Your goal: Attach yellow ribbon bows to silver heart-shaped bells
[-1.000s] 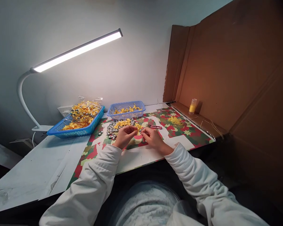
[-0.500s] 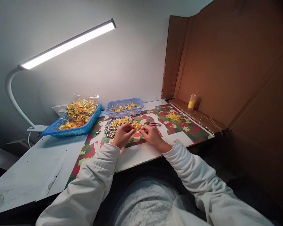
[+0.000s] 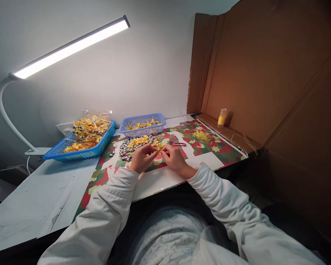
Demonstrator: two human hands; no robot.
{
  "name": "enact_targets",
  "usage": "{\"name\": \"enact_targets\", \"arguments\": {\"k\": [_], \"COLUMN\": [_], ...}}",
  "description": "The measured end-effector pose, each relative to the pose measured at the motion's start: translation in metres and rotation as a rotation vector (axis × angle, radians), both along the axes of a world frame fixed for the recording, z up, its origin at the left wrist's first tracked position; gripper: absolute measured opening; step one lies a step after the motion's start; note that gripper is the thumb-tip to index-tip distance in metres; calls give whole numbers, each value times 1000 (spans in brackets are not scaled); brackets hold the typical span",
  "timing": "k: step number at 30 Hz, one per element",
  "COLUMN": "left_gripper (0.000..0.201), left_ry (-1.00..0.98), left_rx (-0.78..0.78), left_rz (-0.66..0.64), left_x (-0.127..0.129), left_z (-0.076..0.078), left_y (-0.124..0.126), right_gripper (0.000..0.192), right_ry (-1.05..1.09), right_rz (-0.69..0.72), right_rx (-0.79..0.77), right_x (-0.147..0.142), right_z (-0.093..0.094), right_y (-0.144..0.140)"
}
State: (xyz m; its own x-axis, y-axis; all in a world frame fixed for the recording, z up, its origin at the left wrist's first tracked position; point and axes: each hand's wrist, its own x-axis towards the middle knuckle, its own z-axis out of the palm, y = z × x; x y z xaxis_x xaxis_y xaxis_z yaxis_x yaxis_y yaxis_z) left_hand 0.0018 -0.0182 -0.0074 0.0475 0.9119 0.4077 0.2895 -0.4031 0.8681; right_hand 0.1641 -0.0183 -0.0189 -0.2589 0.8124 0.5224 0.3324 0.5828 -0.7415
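Observation:
My left hand (image 3: 142, 158) and my right hand (image 3: 175, 160) meet over the front of the table, thumbs and fingertips pinched and nearly touching. Between them is a small yellow ribbon piece (image 3: 159, 147), partly hidden by the fingers. Just behind my left hand lies a pile of shiny silver bells or beads (image 3: 124, 150), with loose yellow ribbon pieces (image 3: 139, 141) on top. Pink-handled thread snips (image 3: 178, 144) rest on the patterned sheet beyond my right hand.
A blue basket (image 3: 99, 150) at left is heaped with yellow and silver pieces, some bagged. A paler basket (image 3: 142, 130) behind holds yellow pieces. Yellow threads (image 3: 202, 135) lie at right, near a yellow-filled tube (image 3: 222, 118) by the cardboard wall (image 3: 245, 73). A lamp (image 3: 71, 47) hangs over the left.
My right hand has come slightly closer to my left, and more of the yellow ribbon piece shows between the fingertips. The whole view has shifted a little.

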Motion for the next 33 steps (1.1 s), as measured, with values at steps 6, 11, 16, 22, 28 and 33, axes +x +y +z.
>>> {"name": "enact_targets", "arguments": {"k": [6,11,16,22,28,33], "left_gripper": [31,33,34,36,29,32], "left_ry": [-167,-220,-220,-144,-59,-93], "left_rx": [-88,-129,-125,-57,16,-27], "left_rz": [-16,-33,-35,-15,-7,-20], "left_x": [3,4,4,2,1,2], "left_z": [5,8,7,3,1,3], "left_y": [0,-1,-1,1,-1,-1], "right_gripper": [12,12,11,12,12,12], "right_ry": [61,78,82,65,52,62], "right_rz": [23,34,41,35,15,20], "right_rx": [17,-5,-23,-28,-41,-34], "right_x": [1,1,1,2,0,0], "right_z": [-1,-1,-1,1,1,1], "right_y": [-1,-2,-2,-3,-3,-3]}}
